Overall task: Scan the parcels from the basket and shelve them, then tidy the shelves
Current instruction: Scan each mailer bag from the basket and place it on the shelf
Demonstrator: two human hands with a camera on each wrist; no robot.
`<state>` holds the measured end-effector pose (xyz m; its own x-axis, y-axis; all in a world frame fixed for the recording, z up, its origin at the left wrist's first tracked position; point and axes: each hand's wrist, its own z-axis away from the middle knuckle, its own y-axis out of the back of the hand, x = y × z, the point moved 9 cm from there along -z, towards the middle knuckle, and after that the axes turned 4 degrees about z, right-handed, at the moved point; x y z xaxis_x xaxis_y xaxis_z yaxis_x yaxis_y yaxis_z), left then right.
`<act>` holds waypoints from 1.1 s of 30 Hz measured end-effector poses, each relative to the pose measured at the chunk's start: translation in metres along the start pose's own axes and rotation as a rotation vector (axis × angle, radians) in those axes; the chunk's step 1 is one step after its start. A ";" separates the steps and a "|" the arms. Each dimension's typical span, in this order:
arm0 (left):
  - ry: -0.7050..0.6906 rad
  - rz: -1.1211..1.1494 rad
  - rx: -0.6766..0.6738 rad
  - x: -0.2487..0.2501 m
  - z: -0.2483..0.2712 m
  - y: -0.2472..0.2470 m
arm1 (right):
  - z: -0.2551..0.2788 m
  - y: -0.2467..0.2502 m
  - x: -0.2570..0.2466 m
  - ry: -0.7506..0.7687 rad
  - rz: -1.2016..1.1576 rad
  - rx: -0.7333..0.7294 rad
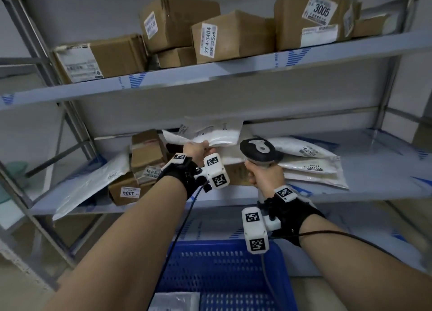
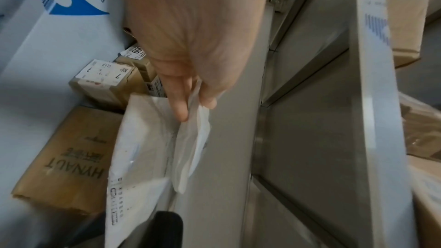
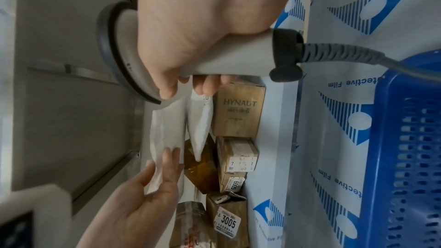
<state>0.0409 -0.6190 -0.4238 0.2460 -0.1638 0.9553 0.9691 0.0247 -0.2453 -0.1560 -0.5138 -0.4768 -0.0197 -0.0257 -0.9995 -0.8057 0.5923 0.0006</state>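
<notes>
Left hand [image 1: 195, 149] is up at the middle shelf [image 1: 374, 182], thumb and fingers [image 2: 177, 101] pinching the edge of a white poly mailer [image 1: 215, 135]. The mailer is held in the air above the shelf board, close under the upper shelf [image 1: 210, 81], at about 12 o'clock from the hand. Label print shows on it, too blurred to read.

Right hand [image 1: 265, 173] is wrapped tight round the grip of a handheld barcode scanner [image 1: 258, 149]; the scanner head is at 3 o'clock of the mailer, just beside it. A grey cable [image 3: 353, 52] runs from the butt of the grip.

On the middle shelf, at 9 o'clock of the left hand: small cardboard boxes [image 1: 146, 156], one tagged 3004 [image 1: 129, 192], and a flat white mailer [image 1: 88, 184] hanging over the shelf's front edge. At 3 o'clock of the scanner: a stack of white padded mailers [image 1: 311, 165]. A brown box marked HYNAUT [image 3: 238, 108] lies under the held mailer.

Upper shelf carries a row of cardboard cartons [image 1: 233, 37], one labelled 3005 [image 1: 320, 10].

Blue plastic basket [image 1: 224, 264] sits at 6 o'clock, below both wrists, with a pale parcel [image 1: 175, 301] in its near left corner.
</notes>
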 end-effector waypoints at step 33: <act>0.111 -0.456 -0.019 -0.071 0.063 0.073 | 0.075 -0.009 0.041 -0.141 0.115 -0.176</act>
<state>0.0948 -0.5436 -0.4992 -0.2093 -0.2582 0.9432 0.9771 -0.0923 0.1916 -0.1050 -0.4598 -0.5205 -0.0440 0.1541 -0.9871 -0.8937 0.4355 0.1078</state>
